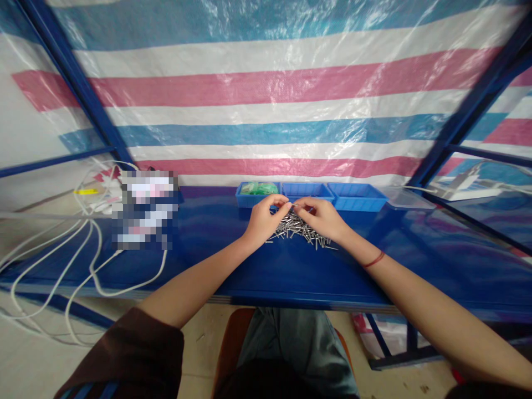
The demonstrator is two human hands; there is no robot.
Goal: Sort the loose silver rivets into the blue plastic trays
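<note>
A heap of small silver rivets (293,224) lies on the blue table, each with a thin pin and a thicker end as far as I can see. Just above it, my left hand (268,217) has thumb and forefinger pinched together. Close by on the other side, my right hand (319,215) is closed in a pinch too. A thin metal rivet (294,205) spans the small gap between both sets of fingertips; its ends are hidden by the fingers.
Behind the heap stand a blue bin with green material (260,189), a middle blue bin (307,190) and a right blue bin (357,198). White cables (97,260) loop over the table's left side. Blue frame posts (469,94) flank a striped sheet (270,88).
</note>
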